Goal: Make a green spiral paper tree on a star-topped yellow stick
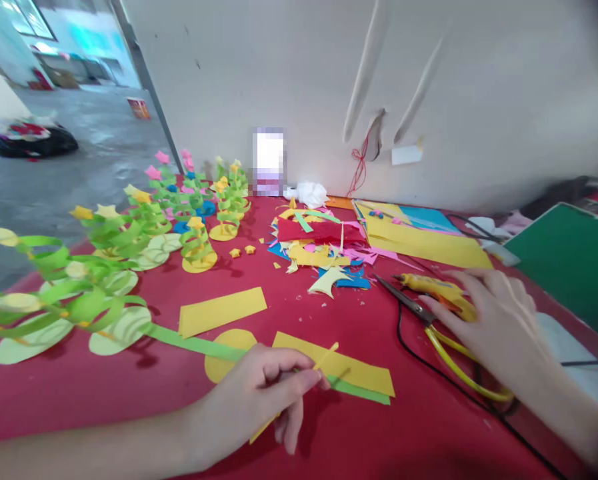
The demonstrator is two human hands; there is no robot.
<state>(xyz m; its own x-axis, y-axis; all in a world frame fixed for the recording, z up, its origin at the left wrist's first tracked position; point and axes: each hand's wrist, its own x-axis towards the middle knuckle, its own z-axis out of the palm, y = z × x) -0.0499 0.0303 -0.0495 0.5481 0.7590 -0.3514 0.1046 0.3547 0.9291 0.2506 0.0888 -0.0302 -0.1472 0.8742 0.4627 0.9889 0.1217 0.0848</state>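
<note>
My left hand (266, 393) is closed in a pinch on a thin yellow paper stick (327, 357), which slants up past the fingertips; its lower end shows under the hand. Beneath lie a yellow paper disc (223, 343), a yellow paper strip (349, 367) and a long green strip (193, 341). At the right, my right hand (496, 327) has its thumb and fingers around a yellow glue gun (431, 285), low at the table; part of its handle is hidden. Scissors with yellow handles (449, 357) lie right beside the gun, partly under that hand.
Curled green paper plants (113, 293) with star and round tops stand at the left. Paper scraps (323, 247) heap up mid-table. Behind are yellow sheets (423, 243) and a pixelated upright object (269, 160). A black cord (429, 373) runs to the front right; a green board (573, 260) leans there.
</note>
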